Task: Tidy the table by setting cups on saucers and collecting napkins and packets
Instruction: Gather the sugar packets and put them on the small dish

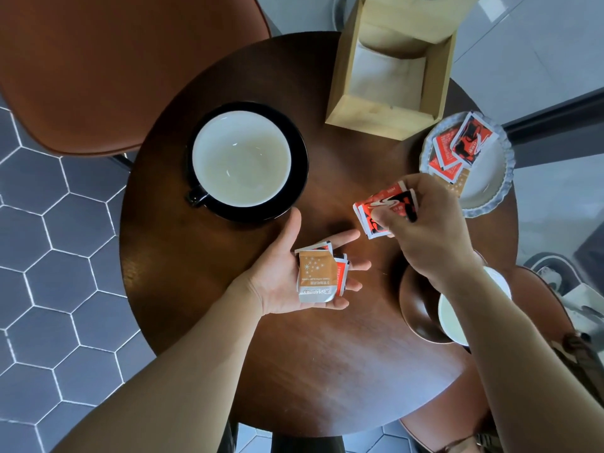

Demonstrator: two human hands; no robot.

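Midway through collection: red packets [387, 209] pinched in the right hand [425, 223], more packets in palm [318, 276] resting on the flat, upturned left hand [294, 273]. Beyond the pinch, a scalloped dish [490, 181] holds gathered packets; black cup [242, 158] already sits on its saucer [294, 191]; wooden box [389, 70] contains napkins.

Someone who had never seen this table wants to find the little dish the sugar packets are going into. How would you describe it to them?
Start at the round dark wooden table and find the tall pale wooden napkin box at its far edge. Just to the right of the box, at the table's rim, sits the packet dish. It is the only pale plate with a wavy, scalloped edge, and red packets lie in it; the other saucers are dark and smooth.
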